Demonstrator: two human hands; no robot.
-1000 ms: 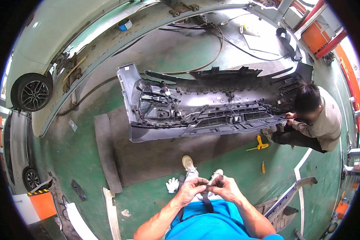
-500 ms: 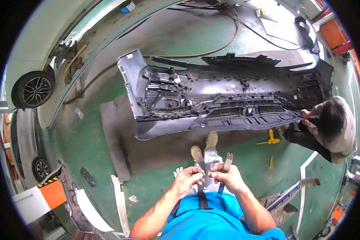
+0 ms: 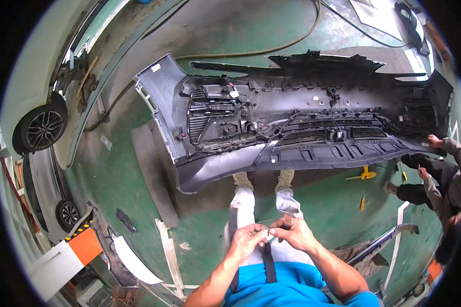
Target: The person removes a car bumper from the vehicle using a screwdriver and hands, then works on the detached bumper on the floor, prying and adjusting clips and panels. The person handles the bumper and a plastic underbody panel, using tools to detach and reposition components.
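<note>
My left hand and my right hand meet in front of my lap, thumbs and fingers pinched together. Between the fingertips is a tiny pale piece, too small to make out. A flat fork-tipped pry tool juts from my right hand, seen nearly end-on. Beyond my hands a large dark car bumper cover lies with its inner side showing, with a black grille and wiring on it. My feet are at its near edge, partly hidden under it.
A co-worker crouches at the bumper's right end, one hand on it. A yellow tool and a yellow-handled tool lie on the floor. Trim pieces lie at right, a white panel at left. A hose runs behind.
My hands have come together at the fingertips, and the pry tool has tilted nearly end-on. My feet are nearer the bumper and farther apart. The co-worker shows farther right, hands apart.
</note>
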